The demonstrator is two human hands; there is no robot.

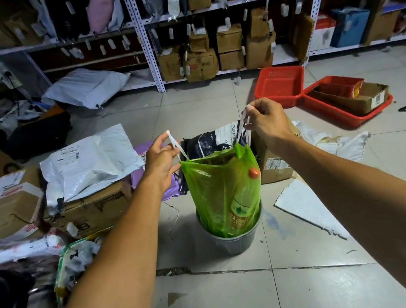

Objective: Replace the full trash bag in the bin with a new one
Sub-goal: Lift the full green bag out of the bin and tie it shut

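A full green trash bag stands partly lifted out of a small grey bin on the tiled floor. Its lower part is still inside the bin. A bottle with an orange cap and dark packaging show through and above the plastic. My left hand pinches the white drawstring at the bag's left side. My right hand grips the white drawstring on the right side, held a little higher. Both strings are pulled taut upward.
Cardboard boxes and white mailer bags are piled on the left. Another clear bag of rubbish lies at the lower left. Red plastic trays sit at the right rear. Shelves of parcels line the back wall. A white board lies right of the bin.
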